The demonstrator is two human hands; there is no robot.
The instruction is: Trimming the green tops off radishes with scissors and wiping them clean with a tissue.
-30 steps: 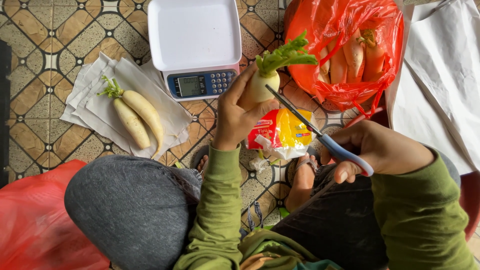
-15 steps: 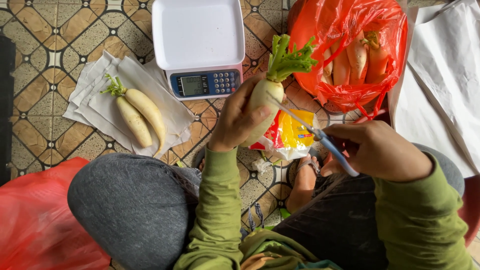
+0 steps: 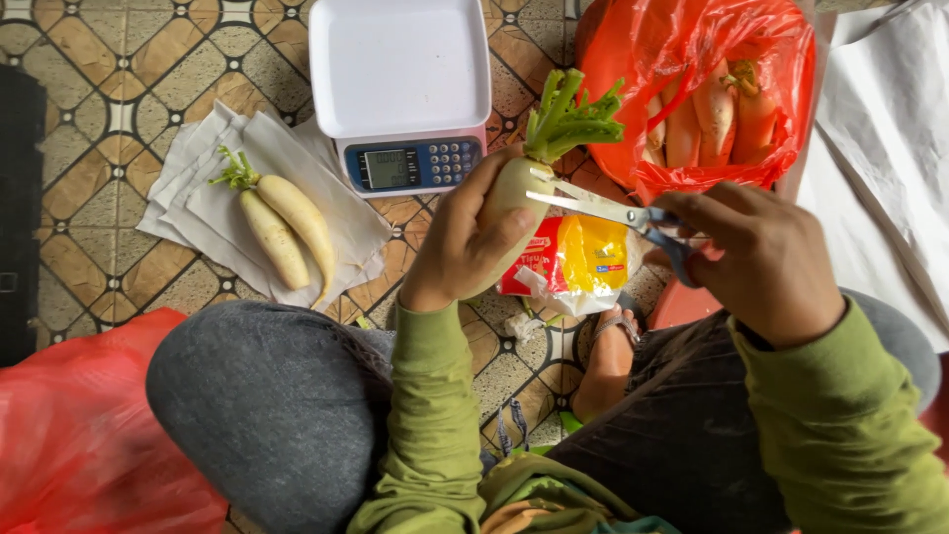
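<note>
While gripped: one radish (image 3: 506, 203), one scissors (image 3: 613, 213).

The person wears a long-sleeved top in olive green, of soft, slightly creased cloth. Each sleeve ends in a ribbed cuff that sits snug at the wrist, just short of the left hand (image 3: 460, 242) and the right hand (image 3: 761, 262). Both hands are bare, with no gloves, rings or watch showing. At the chest the green cloth bunches into folds, and a strip of orange and a strip of teal show among them. The trousers are dark grey with a fine speckled weave. One foot wears a sandal with a thin grey strap across it.
</note>
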